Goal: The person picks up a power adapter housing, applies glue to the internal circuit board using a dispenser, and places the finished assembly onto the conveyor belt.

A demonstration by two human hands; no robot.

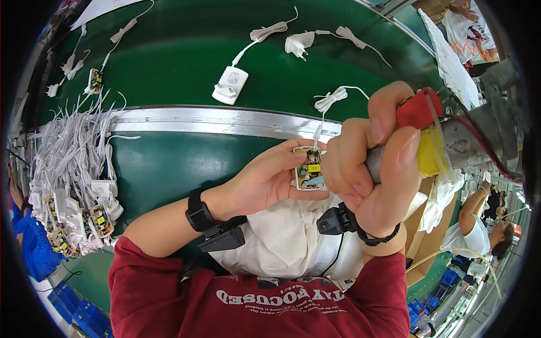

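At the frame's centre, the left hand (265, 177) holds an open charger (310, 168); the right hand (391, 169) grips a grey tool (479, 141) (kind unclear). It seems assembly work; the next move needs steadiness.

Factory floor, as I read it: a small-electronics assembly line. From my remote feed I look down on a green tabletop (160, 163) bordered by a metal rail (225, 121). Beyond it I see a long green surface (169, 56), possibly a conveyor, with white plug adapters (232, 84) spread along it, cords attached. At left, a heap of corded units (73, 219), several with circuit boards exposed. One open adapter (309, 169) is in hand at this station. Blue plastic bins (87, 318) lower left; a cardboard box (417, 262) at right. Farther right I make out other people (473, 234) and a coiled orange hose (472, 52).
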